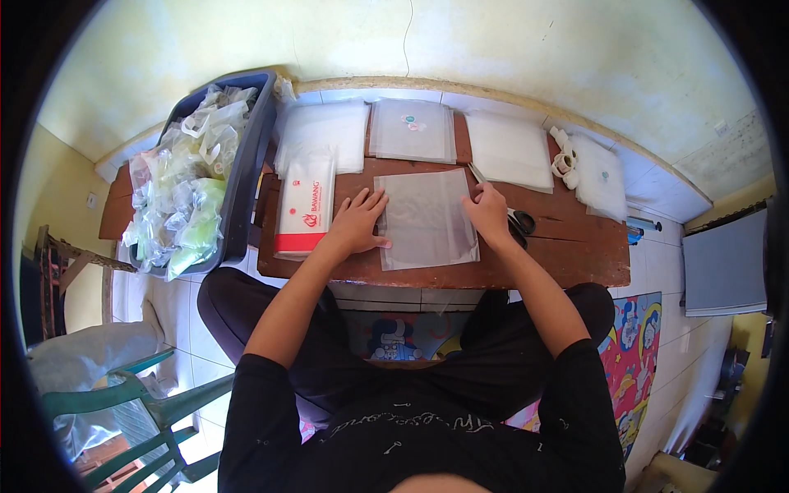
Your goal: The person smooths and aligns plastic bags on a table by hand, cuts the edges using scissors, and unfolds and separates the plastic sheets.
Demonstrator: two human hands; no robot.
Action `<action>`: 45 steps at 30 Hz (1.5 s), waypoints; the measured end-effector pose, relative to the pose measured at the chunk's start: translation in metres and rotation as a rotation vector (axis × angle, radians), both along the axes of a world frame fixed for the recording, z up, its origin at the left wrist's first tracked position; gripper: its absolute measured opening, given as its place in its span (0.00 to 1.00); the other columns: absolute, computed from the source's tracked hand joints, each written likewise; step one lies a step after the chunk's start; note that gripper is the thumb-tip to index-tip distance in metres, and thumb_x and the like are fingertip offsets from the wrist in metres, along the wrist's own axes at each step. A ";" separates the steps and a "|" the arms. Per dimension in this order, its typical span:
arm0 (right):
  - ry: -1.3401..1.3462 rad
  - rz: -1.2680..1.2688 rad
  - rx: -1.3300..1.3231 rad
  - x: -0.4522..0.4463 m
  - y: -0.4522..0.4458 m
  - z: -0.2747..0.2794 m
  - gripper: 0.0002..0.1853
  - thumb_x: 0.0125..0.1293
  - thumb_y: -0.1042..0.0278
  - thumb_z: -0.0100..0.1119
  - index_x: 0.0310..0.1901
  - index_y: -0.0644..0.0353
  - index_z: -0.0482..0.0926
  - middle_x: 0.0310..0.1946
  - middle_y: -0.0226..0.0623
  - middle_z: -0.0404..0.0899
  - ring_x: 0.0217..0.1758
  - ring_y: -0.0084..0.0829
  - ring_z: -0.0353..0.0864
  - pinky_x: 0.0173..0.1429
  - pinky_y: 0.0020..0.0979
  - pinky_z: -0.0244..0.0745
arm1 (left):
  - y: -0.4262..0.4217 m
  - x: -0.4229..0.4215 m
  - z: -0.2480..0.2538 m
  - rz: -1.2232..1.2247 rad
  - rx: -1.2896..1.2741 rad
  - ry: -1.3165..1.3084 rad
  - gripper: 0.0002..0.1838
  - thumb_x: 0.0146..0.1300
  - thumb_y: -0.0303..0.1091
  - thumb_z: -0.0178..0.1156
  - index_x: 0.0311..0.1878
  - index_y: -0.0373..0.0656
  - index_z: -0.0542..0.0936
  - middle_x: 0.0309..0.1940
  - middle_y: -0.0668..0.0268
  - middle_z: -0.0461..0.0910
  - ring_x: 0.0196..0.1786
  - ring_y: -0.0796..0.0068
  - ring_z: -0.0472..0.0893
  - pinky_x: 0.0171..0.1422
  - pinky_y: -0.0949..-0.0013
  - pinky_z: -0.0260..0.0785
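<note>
Nearest the camera, a person in a black shirt [411, 427] with white script sits with dark-trousered legs [534, 329] spread beneath a table. Under and to the right of them lies a brightly printed floor mat [633, 353]; on the near left stands a green plastic chair [152, 403].

Farther on comes the brown wooden table [567, 255], with a clear plastic bag [427, 218] lying flat near its near edge, between the two hands. The left hand [357, 223] rests palm down, fingers spread apart, its fingertips at the bag's left edge. The right hand [489, 212] is curled at the bag's right edge — whether its fingers are clamped on the plastic, I cannot tell. Scissors [523, 220] with black handles show just beside and behind that hand, blades pointing far.

Left of the left hand lies a white-and-red packet [306, 201] printed "BAWANG". At the left end of the table, a dark tub [261, 140] is heaped with crumpled plastic bags [193, 181], some greenish.

Along the far side lie four stacks of clear plastic [411, 135] — a twisted white bundle [564, 156] sits between the two rightmost. Beyond rises a pale, cracked wall [362, 41].
</note>
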State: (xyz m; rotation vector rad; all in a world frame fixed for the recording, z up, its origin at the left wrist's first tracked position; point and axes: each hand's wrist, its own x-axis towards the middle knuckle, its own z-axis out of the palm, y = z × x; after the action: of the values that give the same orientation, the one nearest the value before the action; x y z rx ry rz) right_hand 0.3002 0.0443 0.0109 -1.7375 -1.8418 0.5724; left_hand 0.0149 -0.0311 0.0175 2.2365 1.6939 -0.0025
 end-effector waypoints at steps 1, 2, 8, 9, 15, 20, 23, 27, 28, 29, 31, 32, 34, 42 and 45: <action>0.015 -0.007 -0.124 0.002 0.002 0.001 0.23 0.56 0.58 0.68 0.47 0.69 0.79 0.41 0.52 0.83 0.47 0.48 0.82 0.54 0.41 0.76 | 0.000 0.000 0.000 0.000 -0.002 -0.003 0.56 0.47 0.57 0.74 0.77 0.48 0.57 0.79 0.63 0.51 0.80 0.55 0.49 0.80 0.45 0.46; 0.015 -0.008 -0.122 0.003 0.005 -0.004 0.23 0.56 0.58 0.68 0.47 0.69 0.79 0.41 0.52 0.83 0.47 0.48 0.82 0.54 0.41 0.76 | 0.000 0.000 0.000 0.000 -0.005 -0.006 0.56 0.47 0.56 0.74 0.77 0.47 0.57 0.79 0.63 0.51 0.80 0.55 0.49 0.80 0.45 0.46; 0.004 0.013 -0.169 0.009 0.019 -0.011 0.19 0.50 0.57 0.73 0.33 0.67 0.84 0.37 0.52 0.84 0.44 0.47 0.85 0.50 0.40 0.78 | 0.001 -0.001 -0.002 0.005 -0.005 -0.027 0.57 0.46 0.56 0.74 0.77 0.47 0.58 0.79 0.63 0.52 0.80 0.54 0.50 0.80 0.45 0.47; 0.007 0.021 -0.196 0.010 0.021 -0.016 0.17 0.51 0.59 0.73 0.31 0.68 0.84 0.29 0.49 0.84 0.35 0.40 0.85 0.44 0.37 0.79 | 0.001 -0.001 -0.002 0.004 -0.002 -0.026 0.57 0.46 0.56 0.74 0.77 0.47 0.58 0.79 0.63 0.52 0.80 0.54 0.50 0.80 0.45 0.47; 0.036 0.031 -0.242 0.008 0.017 -0.006 0.13 0.52 0.63 0.73 0.29 0.67 0.85 0.20 0.42 0.83 0.23 0.30 0.83 0.35 0.32 0.79 | 0.001 -0.003 -0.005 -0.004 0.008 -0.021 0.58 0.45 0.56 0.75 0.77 0.47 0.57 0.79 0.63 0.51 0.80 0.55 0.50 0.80 0.45 0.47; 0.087 0.061 -0.125 0.004 0.015 -0.004 0.12 0.54 0.63 0.72 0.30 0.66 0.86 0.21 0.39 0.83 0.23 0.29 0.83 0.34 0.31 0.78 | 0.000 -0.003 0.001 -0.005 0.001 -0.037 0.57 0.46 0.57 0.74 0.77 0.46 0.57 0.79 0.61 0.51 0.80 0.55 0.50 0.80 0.44 0.47; 0.167 0.101 -0.153 -0.001 0.016 0.012 0.11 0.55 0.64 0.71 0.29 0.66 0.85 0.23 0.43 0.85 0.27 0.31 0.85 0.36 0.32 0.79 | 0.003 -0.004 0.001 0.036 0.009 -0.137 0.56 0.48 0.55 0.74 0.76 0.39 0.57 0.77 0.54 0.54 0.79 0.53 0.53 0.80 0.47 0.47; 0.269 0.169 -0.138 -0.012 0.018 0.048 0.11 0.58 0.66 0.69 0.33 0.68 0.85 0.24 0.39 0.85 0.26 0.23 0.82 0.34 0.27 0.76 | 0.012 -0.006 -0.008 0.123 0.102 -0.606 0.55 0.53 0.54 0.72 0.75 0.33 0.55 0.75 0.47 0.57 0.77 0.53 0.58 0.79 0.53 0.50; 0.305 0.179 -0.133 -0.017 0.015 0.065 0.12 0.57 0.66 0.69 0.33 0.68 0.85 0.25 0.42 0.86 0.27 0.25 0.84 0.35 0.28 0.77 | 0.011 -0.001 -0.008 0.260 0.049 -0.749 0.55 0.56 0.55 0.71 0.76 0.31 0.53 0.74 0.45 0.58 0.75 0.53 0.62 0.77 0.56 0.54; 0.305 0.179 -0.130 -0.020 0.015 0.073 0.12 0.57 0.66 0.69 0.33 0.68 0.85 0.25 0.42 0.86 0.27 0.25 0.84 0.35 0.28 0.77 | 0.011 0.002 -0.008 0.396 -0.007 -0.890 0.55 0.58 0.56 0.69 0.76 0.29 0.51 0.73 0.42 0.59 0.73 0.53 0.65 0.75 0.58 0.58; 0.394 0.237 -0.137 -0.026 0.015 0.087 0.12 0.58 0.66 0.69 0.35 0.70 0.85 0.26 0.40 0.86 0.28 0.24 0.84 0.35 0.27 0.77 | 0.012 0.009 -0.010 0.484 -0.067 -1.076 0.54 0.61 0.55 0.67 0.76 0.29 0.50 0.72 0.44 0.60 0.72 0.56 0.67 0.75 0.60 0.59; 0.395 0.237 -0.135 -0.029 0.013 0.095 0.12 0.58 0.66 0.69 0.35 0.70 0.85 0.26 0.40 0.86 0.28 0.24 0.84 0.35 0.27 0.77 | 0.012 0.012 -0.010 0.574 -0.132 -1.261 0.52 0.64 0.55 0.64 0.76 0.30 0.48 0.72 0.45 0.61 0.71 0.58 0.68 0.74 0.62 0.60; 0.492 0.313 -0.188 -0.037 0.009 0.109 0.08 0.64 0.72 0.65 0.37 0.70 0.83 0.28 0.35 0.85 0.29 0.20 0.82 0.37 0.23 0.76 | 0.011 0.016 -0.009 0.604 -0.216 -1.387 0.50 0.67 0.55 0.62 0.77 0.30 0.48 0.72 0.47 0.62 0.70 0.60 0.69 0.73 0.63 0.60; 0.690 0.497 -0.263 -0.056 -0.018 0.165 0.08 0.67 0.72 0.63 0.40 0.70 0.82 0.31 0.35 0.85 0.33 0.22 0.82 0.41 0.25 0.77 | 0.003 0.020 0.003 0.507 -0.566 -1.742 0.39 0.73 0.57 0.50 0.74 0.35 0.57 0.69 0.52 0.67 0.69 0.64 0.70 0.72 0.62 0.63; 0.754 0.532 -0.273 -0.055 -0.018 0.175 0.08 0.67 0.72 0.63 0.41 0.69 0.82 0.32 0.36 0.84 0.33 0.23 0.82 0.42 0.25 0.77 | 0.003 0.020 0.004 0.234 -0.691 -1.862 0.38 0.72 0.59 0.51 0.70 0.35 0.63 0.66 0.54 0.71 0.66 0.65 0.73 0.71 0.61 0.64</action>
State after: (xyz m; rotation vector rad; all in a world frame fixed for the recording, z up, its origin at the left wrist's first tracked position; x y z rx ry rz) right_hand 0.2452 0.0259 0.1864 -0.9211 -1.6726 1.5055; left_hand 0.0350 -0.0276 0.0215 0.6866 0.5774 0.9892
